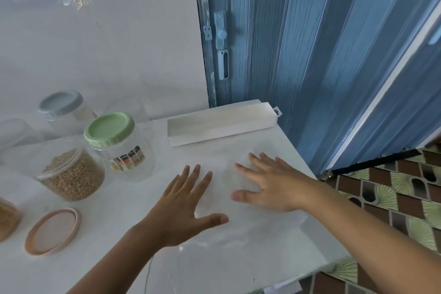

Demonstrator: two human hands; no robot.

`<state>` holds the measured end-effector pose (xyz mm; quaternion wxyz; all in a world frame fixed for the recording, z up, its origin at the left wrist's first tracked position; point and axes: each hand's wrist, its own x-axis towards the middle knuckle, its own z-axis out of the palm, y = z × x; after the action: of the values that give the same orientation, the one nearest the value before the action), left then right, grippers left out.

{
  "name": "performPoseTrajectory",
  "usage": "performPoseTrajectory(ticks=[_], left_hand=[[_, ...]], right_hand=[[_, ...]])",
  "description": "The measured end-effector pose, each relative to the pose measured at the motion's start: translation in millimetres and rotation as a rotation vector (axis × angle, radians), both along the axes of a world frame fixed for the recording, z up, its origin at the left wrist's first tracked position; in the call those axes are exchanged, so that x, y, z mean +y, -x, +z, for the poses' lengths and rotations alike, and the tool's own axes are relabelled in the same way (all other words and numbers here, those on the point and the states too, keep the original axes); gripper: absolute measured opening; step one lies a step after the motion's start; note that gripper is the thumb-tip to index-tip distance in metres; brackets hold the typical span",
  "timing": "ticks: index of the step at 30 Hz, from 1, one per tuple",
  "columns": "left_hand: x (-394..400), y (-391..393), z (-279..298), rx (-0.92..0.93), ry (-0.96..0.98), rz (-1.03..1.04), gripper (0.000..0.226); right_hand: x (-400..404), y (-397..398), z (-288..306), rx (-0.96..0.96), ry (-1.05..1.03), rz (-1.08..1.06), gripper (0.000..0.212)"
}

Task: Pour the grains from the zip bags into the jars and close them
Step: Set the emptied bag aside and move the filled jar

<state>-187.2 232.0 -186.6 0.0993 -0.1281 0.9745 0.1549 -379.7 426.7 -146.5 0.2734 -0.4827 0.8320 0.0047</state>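
Head view: left hand and right hand are lying flat, fingers spread, gripping nothing, right of the open grain jar.

- I see a white table top, smooth with a soft, marble-like sheen.
- Clear, glossy plastic jar of matt tan grains; no lid on it.
- Second clear plastic jar under a ridged, matt green plastic lid, with a printed paper label.
- Pink plastic lid, matt, lying flat.
- Long white box, matt cardboard by its look.
- Blue folding door, plastic with an embossed wood grain.
- Floor tiles, glossy and patterned.
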Motion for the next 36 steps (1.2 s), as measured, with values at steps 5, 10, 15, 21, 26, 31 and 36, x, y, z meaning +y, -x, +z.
performPoseTrajectory(ticks=[5, 10, 15, 21, 26, 31, 36], left_hand=[[3, 2, -17, -0.061, 0.085, -0.015, 0.118], [7, 2, -20, -0.058, 0.128, -0.004, 0.124], [5, 2, -23, -0.056, 0.131, -0.017, 0.128], [-3, -4, -18, -0.062, 0.09, -0.094, 0.133], [3, -3, -19, -0.073, 0.174, -0.107, 0.141], [4, -4, -19, -0.069, 0.167, -0.087, 0.142], [4, -3, -19, -0.074, 0.154, -0.084, 0.143]], right_hand=[[13, -7, -43, 0.105, 0.051, 0.022, 0.105], [16, -9, -60, 0.214, 0.12, 0.034, 0.105], [16, -9, -64, 0.235, 0.14, 0.033, 0.107], [19, -7, -60, 0.192, 0.125, 0.045, 0.112], [19, -8, -63, 0.221, 0.141, 0.046, 0.121], [20, -8, -66, 0.221, 0.166, 0.036, 0.123], [19, -9, -65, 0.206, 0.169, 0.027, 0.123]])
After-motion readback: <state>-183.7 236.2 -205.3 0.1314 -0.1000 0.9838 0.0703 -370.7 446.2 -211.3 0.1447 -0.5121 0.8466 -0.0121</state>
